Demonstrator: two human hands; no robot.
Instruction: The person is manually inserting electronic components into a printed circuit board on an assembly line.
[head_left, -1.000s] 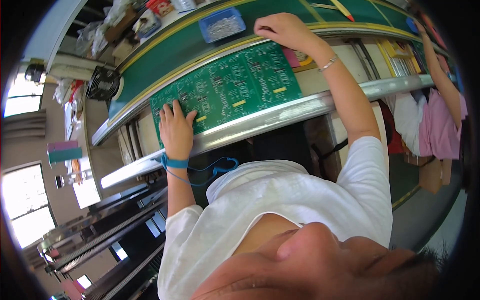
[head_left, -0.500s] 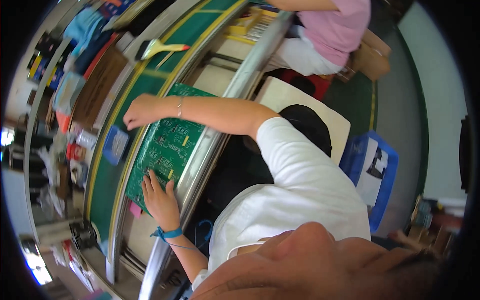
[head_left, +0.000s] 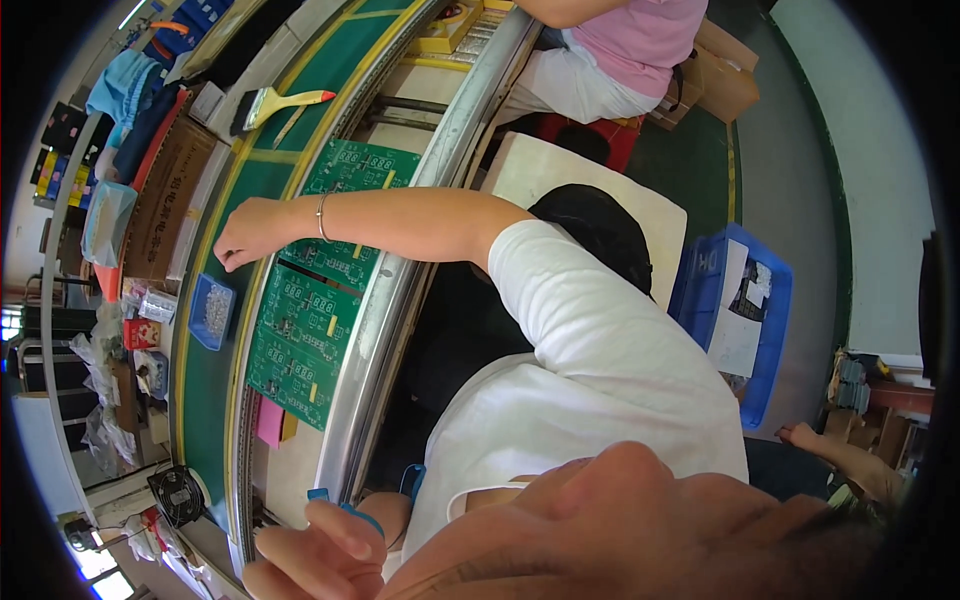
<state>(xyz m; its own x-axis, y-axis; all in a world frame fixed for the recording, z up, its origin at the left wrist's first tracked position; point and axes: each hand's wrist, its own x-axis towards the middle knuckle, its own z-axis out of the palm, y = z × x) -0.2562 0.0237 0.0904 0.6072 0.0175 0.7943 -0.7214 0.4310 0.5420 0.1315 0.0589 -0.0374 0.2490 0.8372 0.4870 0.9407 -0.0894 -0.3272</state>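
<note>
2 circuit boards [head_left: 303,345] slant lengthwise up-right; I cannot tell the grip of right hand [head_left: 254,230] or left hand [head_left: 320,552].

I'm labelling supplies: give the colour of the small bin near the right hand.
The small bin is blue, clearest in the head view.

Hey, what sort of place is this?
Probably an electronics assembly line: green circuit boards lie along a metal rail, a blue tray holds small parts, and another person sits farther along.
</note>
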